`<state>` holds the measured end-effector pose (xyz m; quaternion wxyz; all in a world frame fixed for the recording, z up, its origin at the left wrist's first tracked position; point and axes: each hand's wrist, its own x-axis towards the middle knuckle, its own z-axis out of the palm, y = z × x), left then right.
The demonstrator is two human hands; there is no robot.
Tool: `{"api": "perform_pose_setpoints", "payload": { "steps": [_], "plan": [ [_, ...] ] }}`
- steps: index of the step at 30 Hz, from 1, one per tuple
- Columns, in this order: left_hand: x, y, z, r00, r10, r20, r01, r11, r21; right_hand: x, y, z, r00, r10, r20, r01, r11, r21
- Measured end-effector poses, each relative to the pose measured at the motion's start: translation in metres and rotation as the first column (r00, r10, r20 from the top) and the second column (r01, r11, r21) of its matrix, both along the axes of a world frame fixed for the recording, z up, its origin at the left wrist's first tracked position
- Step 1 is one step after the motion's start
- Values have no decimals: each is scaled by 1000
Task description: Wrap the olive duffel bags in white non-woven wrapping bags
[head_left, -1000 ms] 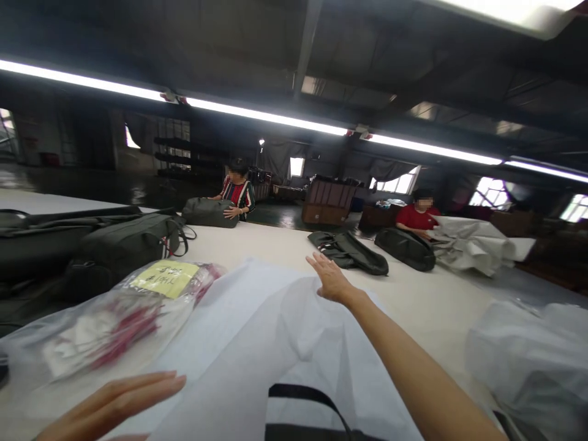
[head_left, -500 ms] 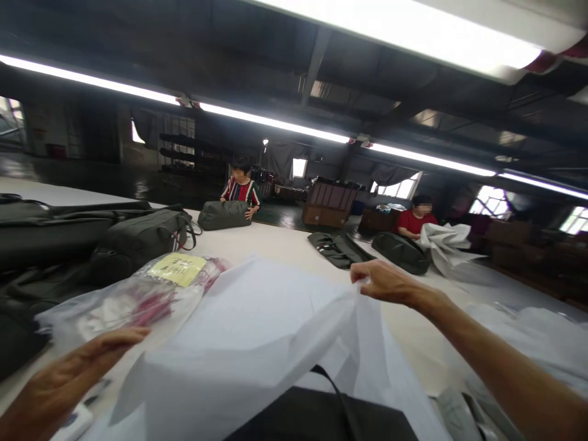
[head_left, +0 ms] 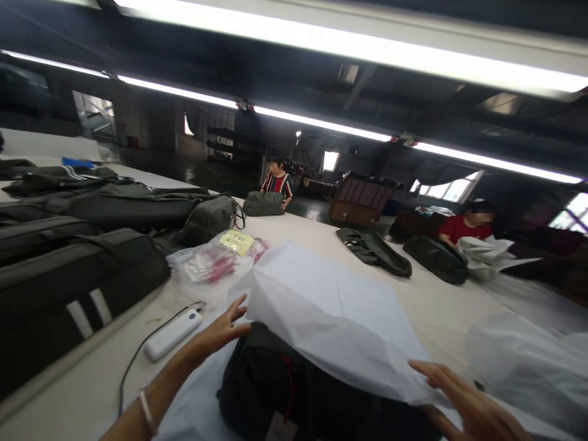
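A dark duffel bag [head_left: 261, 373] sits on the table in front of me, with a red cord and a pale hang tag [head_left: 281, 427] on its near side. White tissue paper [head_left: 340, 306] drapes over the bag's top and far side. My left hand [head_left: 225, 327] is at the bag's left end by the paper's edge, fingers spread. At the right, my right hand [head_left: 459, 392] lies along the edge of the paper with its fingers stretched out. Its lower part is cut off by the frame.
Several dark bags [head_left: 82, 275] lie on the left. A clear plastic packet [head_left: 215, 260] with a yellow label and a white power bank [head_left: 173, 334] with a cable lie nearer. Clear plastic [head_left: 528, 361] is at right. Two people [head_left: 278, 180] work across the table [head_left: 303, 229].
My right hand has let go of the paper and come down to the right. My left hand has moved to the bag's left end. The paper now covers the bag's top; the view has shifted left.
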<state>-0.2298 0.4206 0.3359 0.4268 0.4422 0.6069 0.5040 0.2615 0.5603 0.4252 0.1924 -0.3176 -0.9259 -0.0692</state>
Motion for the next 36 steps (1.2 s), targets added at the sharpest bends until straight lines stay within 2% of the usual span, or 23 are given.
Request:
{"api": "perform_pose_setpoints", "payload": {
  "steps": [2, 4, 6, 8, 10, 13, 16, 19, 22, 25, 27, 30, 33, 34, 36],
  "plan": [
    [11, 11, 2, 995, 27, -91, -18, 995, 102, -13, -1, 0, 1000, -4, -24, 4, 1000, -19],
    [22, 25, 1, 955, 211, -206, -185, 973, 141, -25, -4, 6, 997, -51, -60, 48, 997, -57],
    [29, 37, 1, 882, 374, -287, -343, 927, 154, -36, -9, 17, 989, -130, -70, 121, 986, -110],
    [31, 44, 6, 848, 427, -314, -388, 903, 183, -45, -17, 33, 981, -187, -45, 177, 971, -162],
    [28, 43, 17, 818, 464, -341, -404, 884, 234, -52, -28, 47, 975, -220, -19, 212, 956, -201],
    [16, 27, 41, 751, 538, -381, -431, 838, 334, -58, -44, 60, 961, -277, -9, 265, 930, -256],
    [1, 1, 65, 698, 568, -436, -419, 817, 395, -61, -55, 60, 944, -328, -30, 305, 904, -300],
    [-7, -26, 81, 716, 489, -499, -335, 867, 369, -61, -61, 52, 940, -338, -41, 316, 912, -262],
    [-9, -51, 85, 781, 383, -493, -244, 914, 324, -54, -70, 39, 953, -303, -14, 295, 937, -190],
    [-7, -72, 68, 839, 329, -434, -219, 934, 283, -41, -88, 17, 965, -261, 6, 259, 957, -131],
    [-6, -85, 46, 872, 284, -398, -203, 951, 234, -34, -103, -4, 971, -238, 13, 238, 967, -88],
    [-3, -98, 3, 934, 210, -290, -173, 974, 149, -29, -119, -39, 975, -220, 28, 221, 975, -8],
    [-1, -104, -32, 978, 206, 27, -207, 978, 35, -28, -120, -71, 985, -169, -29, 172, 978, 115],
    [0, -104, -39, 956, 237, 171, -235, 972, -28, -28, -118, -78, 989, -134, -70, 144, 975, 168],
    [-1, -100, -45, 845, 327, 423, -278, 944, -175, -25, -110, -88, 989, -52, -136, 87, 961, 264]
  ]
}}
